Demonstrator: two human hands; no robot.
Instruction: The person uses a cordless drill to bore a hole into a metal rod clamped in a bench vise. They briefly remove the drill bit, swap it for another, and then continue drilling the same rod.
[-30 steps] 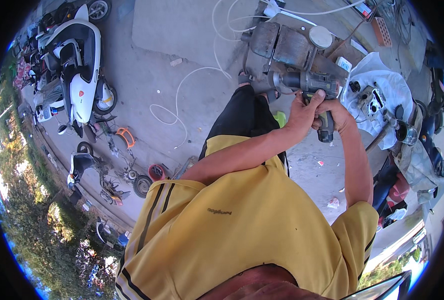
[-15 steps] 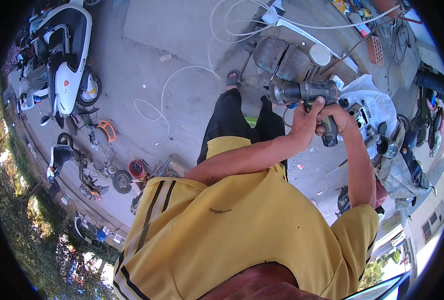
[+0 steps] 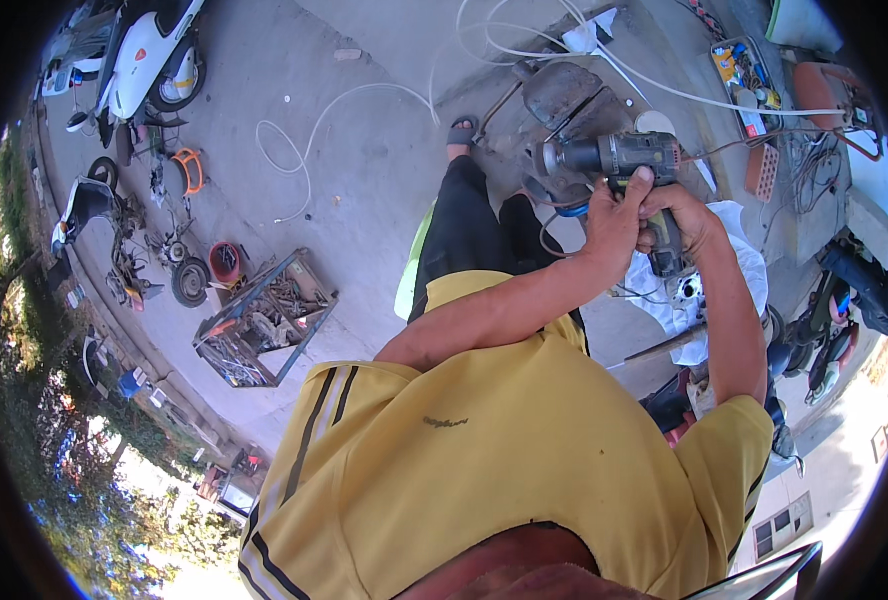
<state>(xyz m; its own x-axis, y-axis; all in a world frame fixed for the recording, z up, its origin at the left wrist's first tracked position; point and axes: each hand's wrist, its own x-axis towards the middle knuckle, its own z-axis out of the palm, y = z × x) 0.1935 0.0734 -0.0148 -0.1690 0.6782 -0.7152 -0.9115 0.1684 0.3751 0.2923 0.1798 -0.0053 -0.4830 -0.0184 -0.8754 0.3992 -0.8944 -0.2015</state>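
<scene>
A dark cordless drill [image 3: 644, 152] with a round metal piece at its front end is held level before me, pointing left. My right hand [image 3: 686, 218] wraps round its handle from the right. On the other side my left hand [image 3: 612, 225] closes on the drill's upper handle, thumb raised. Just past the drill's front lies a rusty, dark metal tank-like part [image 3: 564, 95] on the ground. Under and beside the right forearm spreads a white plastic sheet [image 3: 749, 235] with metal parts on it.
An open metal toolbox [image 3: 326, 300] full of tools stands to my left, near a red bucket [image 3: 226, 262]. A white scooter [image 3: 134, 75] is at far left. A clear hose [image 3: 364, 90] loops over the ground. At right are a brick [image 3: 761, 172] and a tray of small items [image 3: 729, 70].
The view has swung, bringing the toolbox at left fully into sight and the red compressor-like machine at upper right. Both hands keep their hold on the drill, which sits slightly higher in the picture.
</scene>
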